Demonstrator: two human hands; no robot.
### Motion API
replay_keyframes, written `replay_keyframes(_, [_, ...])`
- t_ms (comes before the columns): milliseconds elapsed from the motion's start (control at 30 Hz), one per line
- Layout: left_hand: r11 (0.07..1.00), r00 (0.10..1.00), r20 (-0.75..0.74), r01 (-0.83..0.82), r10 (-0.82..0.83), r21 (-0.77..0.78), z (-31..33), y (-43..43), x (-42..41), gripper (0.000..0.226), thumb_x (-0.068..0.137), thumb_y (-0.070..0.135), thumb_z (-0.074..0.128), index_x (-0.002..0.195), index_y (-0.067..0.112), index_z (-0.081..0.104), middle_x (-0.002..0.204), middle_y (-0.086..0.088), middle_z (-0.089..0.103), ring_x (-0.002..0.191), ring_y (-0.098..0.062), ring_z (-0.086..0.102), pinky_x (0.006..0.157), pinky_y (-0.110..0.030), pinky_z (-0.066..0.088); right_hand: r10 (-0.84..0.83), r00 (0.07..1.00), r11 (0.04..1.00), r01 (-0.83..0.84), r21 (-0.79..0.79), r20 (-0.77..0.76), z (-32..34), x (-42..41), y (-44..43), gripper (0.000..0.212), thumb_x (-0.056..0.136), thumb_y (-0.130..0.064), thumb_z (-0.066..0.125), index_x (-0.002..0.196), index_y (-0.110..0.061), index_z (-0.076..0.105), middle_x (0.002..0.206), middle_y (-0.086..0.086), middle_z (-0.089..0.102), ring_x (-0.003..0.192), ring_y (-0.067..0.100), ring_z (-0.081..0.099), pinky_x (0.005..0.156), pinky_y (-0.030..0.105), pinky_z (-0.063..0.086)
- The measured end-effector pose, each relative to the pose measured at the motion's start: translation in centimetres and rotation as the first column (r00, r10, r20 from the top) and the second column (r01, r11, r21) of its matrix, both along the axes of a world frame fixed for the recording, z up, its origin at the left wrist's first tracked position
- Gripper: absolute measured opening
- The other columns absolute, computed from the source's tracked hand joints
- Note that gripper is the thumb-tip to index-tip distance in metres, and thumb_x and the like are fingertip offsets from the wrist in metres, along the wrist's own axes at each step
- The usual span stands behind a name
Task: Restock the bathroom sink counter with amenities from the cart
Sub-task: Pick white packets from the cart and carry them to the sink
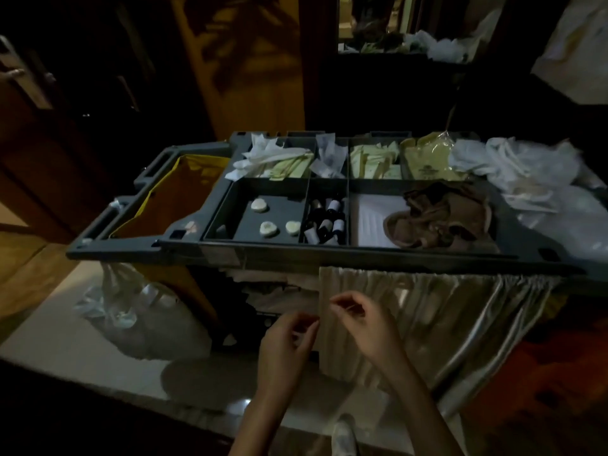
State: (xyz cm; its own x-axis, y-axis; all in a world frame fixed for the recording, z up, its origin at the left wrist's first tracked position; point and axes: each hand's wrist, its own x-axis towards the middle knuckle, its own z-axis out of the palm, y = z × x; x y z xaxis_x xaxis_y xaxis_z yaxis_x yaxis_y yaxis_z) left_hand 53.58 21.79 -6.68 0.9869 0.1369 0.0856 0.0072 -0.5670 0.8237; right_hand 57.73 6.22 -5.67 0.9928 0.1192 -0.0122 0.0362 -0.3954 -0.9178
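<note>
From my feed, both hands sit low in front of the cart (pixel 329 255), close together but not touching. My left hand (pixel 286 340) has its fingers curled, with the thumb drawn toward the forefinger right at the left edge of the beige curtain (pixel 427 307) that hangs from the cart's front rail. The picture is too dim for me to tell whether it pinches that edge or holds nothing. My right hand (pixel 362 327), just beside it and over the curtain, is curled the same way with thumb and forefinger tips brought together, and I cannot tell whether anything is between them.

The amenities lie above and beyond both hands, in the cart's top tray. Three round soaps (pixel 269 228) are in the near compartment up and left of the left hand. The small dark bottles (pixel 325 222) are in the narrow compartment straight above the hands. Pale packets (pixel 371 162) fill the far row behind them. A crumpled brown cloth (pixel 444 218) lies up and right of the right hand, partly on a white sheet (pixel 375 218). A clear plastic bag (pixel 131 307) hangs well to the left of the left hand, below the yellow bag (pixel 184 192).
</note>
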Motion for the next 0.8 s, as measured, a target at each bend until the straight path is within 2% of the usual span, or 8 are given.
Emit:
replay_keyframes(100, [1.000,0.998,0.050,0.022,-0.022,0.011,1.1,-1.5,3.3,0.014,0.089,0.025,0.063,0.093,0.038,0.063,0.090,0.019,0.065,0.084,0.002,0.062,0.073,-0.027,0.055,-0.009,1.000,0.999,0.008,0.044,0.021,0.8,3.9,-1.6,0.012,0.090,-0.024,0.063,0.097,-0.033,0.064,0.093,-0.014,0.067,0.088,-0.005,0.061,0.078,0.015,0.048])
replay_keyframes(167, [0.999,0.998,0.064,0.019,-0.021,0.035,1.2,-2.2,4.6,0.013,0.089,0.023,0.063,0.094,0.035,0.065,0.091,0.018,0.065,0.085,0.001,0.062,0.073,-0.029,0.055,-0.038,0.999,0.997,0.037,0.068,0.018,0.8,5.7,-2.3,0.010,0.089,-0.024,0.064,0.094,-0.032,0.065,0.091,-0.014,0.067,0.086,-0.005,0.060,0.077,0.015,0.047])
replay_keyframes(367, [0.998,1.000,-0.002,0.008,-0.008,0.056,0.2,-3.2,6.1,0.012,0.089,0.021,0.064,0.096,0.031,0.067,0.091,0.018,0.066,0.083,0.001,0.063,0.072,-0.034,0.057,-0.025,0.999,0.996,0.029,0.090,-0.047,-0.1,7.6,-3.0,0.006,0.090,-0.027,0.064,0.093,-0.032,0.066,0.090,-0.015,0.067,0.087,-0.002,0.060,0.077,0.019,0.049])
replay_keyframes(567, [0.996,0.999,0.036,-0.005,0.002,0.084,1.1,-3.6,7.6,0.016,0.089,0.022,0.063,0.095,0.037,0.063,0.092,0.018,0.065,0.083,0.002,0.062,0.072,-0.027,0.056,-0.020,0.999,0.994,0.023,0.105,-0.026,0.4,9.4,-3.7,0.009,0.090,-0.022,0.064,0.096,-0.029,0.066,0.092,-0.015,0.067,0.089,-0.002,0.061,0.077,0.015,0.048])
replay_keyframes(800, [0.997,0.997,0.074,-0.003,-0.003,0.077,1.5,-3.4,9.5,0.011,0.089,0.028,0.059,0.096,0.034,0.064,0.092,0.016,0.064,0.083,-0.001,0.062,0.070,-0.030,0.056,-0.038,0.999,0.991,0.036,0.132,0.010,1.2,11.4,-3.6,0.008,0.090,-0.019,0.065,0.095,-0.025,0.067,0.089,-0.014,0.067,0.085,-0.006,0.061,0.071,0.010,0.048])
